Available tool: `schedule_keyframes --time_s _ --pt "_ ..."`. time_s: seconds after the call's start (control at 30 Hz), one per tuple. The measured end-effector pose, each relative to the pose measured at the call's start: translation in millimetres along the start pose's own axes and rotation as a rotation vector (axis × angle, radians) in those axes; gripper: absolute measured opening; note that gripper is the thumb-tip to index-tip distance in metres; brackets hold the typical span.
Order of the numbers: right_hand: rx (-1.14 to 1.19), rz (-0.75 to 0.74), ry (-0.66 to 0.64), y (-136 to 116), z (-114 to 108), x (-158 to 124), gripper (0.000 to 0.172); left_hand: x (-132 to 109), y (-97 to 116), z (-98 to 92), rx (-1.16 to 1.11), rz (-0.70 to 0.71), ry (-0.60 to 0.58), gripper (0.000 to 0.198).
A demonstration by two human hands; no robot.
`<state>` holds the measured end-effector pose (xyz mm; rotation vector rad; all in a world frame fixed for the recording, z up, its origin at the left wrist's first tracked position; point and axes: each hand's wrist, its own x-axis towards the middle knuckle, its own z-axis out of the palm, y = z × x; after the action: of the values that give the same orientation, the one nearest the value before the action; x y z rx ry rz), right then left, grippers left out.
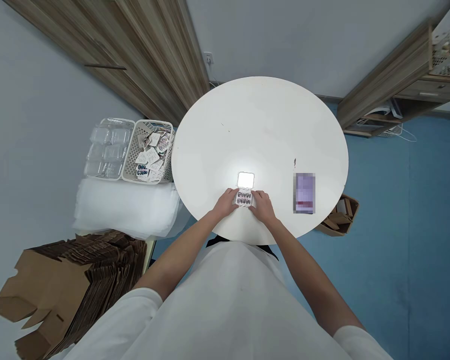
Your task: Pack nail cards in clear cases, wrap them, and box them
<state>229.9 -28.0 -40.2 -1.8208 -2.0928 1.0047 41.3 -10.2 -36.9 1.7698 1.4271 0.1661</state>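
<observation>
A round white table [260,120] stands on a blue floor [401,220] between pale walls and wood-grain cabinets. At its near edge lies a small clear case [244,198] with its lid flipped open and dark pieces in rows inside. The left hand [226,203] pinches its left side and the right hand [263,205] its right side, fingers curled. A blurred purple card [304,193] lies to the right. Beside the table are a basket of packets [150,152], clear trays [105,151] and flattened cardboard [71,280]
</observation>
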Motion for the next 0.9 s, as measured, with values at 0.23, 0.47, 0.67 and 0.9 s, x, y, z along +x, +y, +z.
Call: schedule_keyframes --time_s 0.23,0.47,0.67,0.9 --pt "0.006 0.002 0.01 1.6 -0.6 -0.2 0.059 0.7 -2.6 1.5 -0.009 0.018 -0.002 0.067" --pt "0.011 0.003 0.031 2.3 0.0 -1.0 0.059 0.7 -5.1 2.1 0.003 0.042 -0.012 0.069" --pt "0.012 0.009 0.035 2.4 1.4 -3.8 0.06 -0.2 -5.2 3.7 0.025 0.054 -0.008 0.069" --pt "0.046 0.045 0.031 -2.0 0.7 -4.2 0.066 -4.5 -2.3 3.6 -0.004 0.027 0.001 0.074"
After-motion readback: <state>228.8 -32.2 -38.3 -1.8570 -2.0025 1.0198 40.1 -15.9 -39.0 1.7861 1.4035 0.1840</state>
